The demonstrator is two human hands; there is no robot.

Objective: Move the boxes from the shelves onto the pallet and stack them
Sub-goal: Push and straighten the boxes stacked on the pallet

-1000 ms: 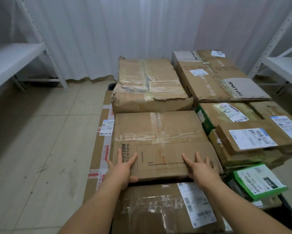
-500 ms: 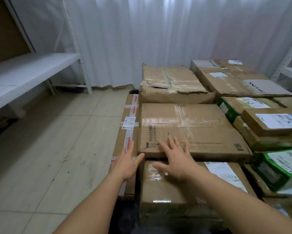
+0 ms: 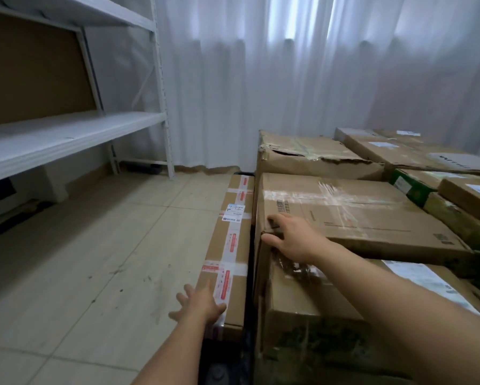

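Several cardboard boxes are stacked on the right. A flat taped box (image 3: 352,215) lies on top, with a bigger box (image 3: 311,309) under its near edge. My right hand (image 3: 291,237) rests open on the flat box's near left corner, fingers spread, gripping nothing. My left hand (image 3: 199,304) hovers open over the near end of a long narrow box (image 3: 233,240) with red-and-white tape that lies low along the stack's left side. A torn box (image 3: 311,157) sits further back. The pallet under the boxes is mostly hidden.
A white metal shelf unit (image 3: 74,134) stands at the left with a brown board (image 3: 36,70) behind its upper level. White curtains (image 3: 288,79) hang at the back. Tiled floor (image 3: 94,259) lies between shelf and boxes. More labelled boxes (image 3: 455,190), some green, fill the right.
My view has swung left toward the shelf. Both hands have come off the flat box's near edge; the left has dropped to the long narrow box, the right has shifted to the flat box's left corner.
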